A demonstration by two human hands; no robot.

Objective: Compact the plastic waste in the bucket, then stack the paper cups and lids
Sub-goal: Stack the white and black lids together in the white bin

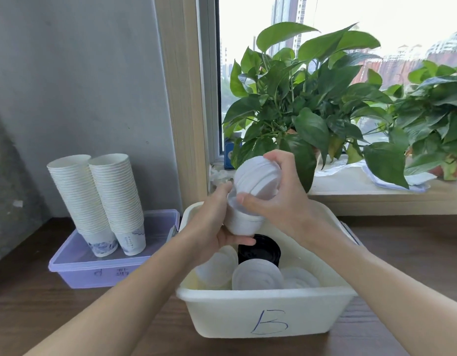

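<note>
The white lid stack (255, 176) is held above the white bin (261, 296). Its long axis is tilted, running from 7 o'clock up to 1 o'clock. The left hand (214, 222) is clamped round its lower part and the right hand (278, 191) round its upper part. The bin rests on a wooden table (29, 291). Paper cup stacks (99, 199) stand at 9 o'clock on a purple box (76, 271). Potted plants (299, 98) line the window sill at 1 o'clock.

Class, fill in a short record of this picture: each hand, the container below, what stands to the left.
Left hand: grips lower stack of white plastic lids
Right hand: grips upper, tilted stack of white plastic lids
Below: white rectangular plastic tub marked B, holding loose white lid stacks and a black lid stack
Left of tub: two tall stacks of white paper cups in a purple plastic tray
</note>
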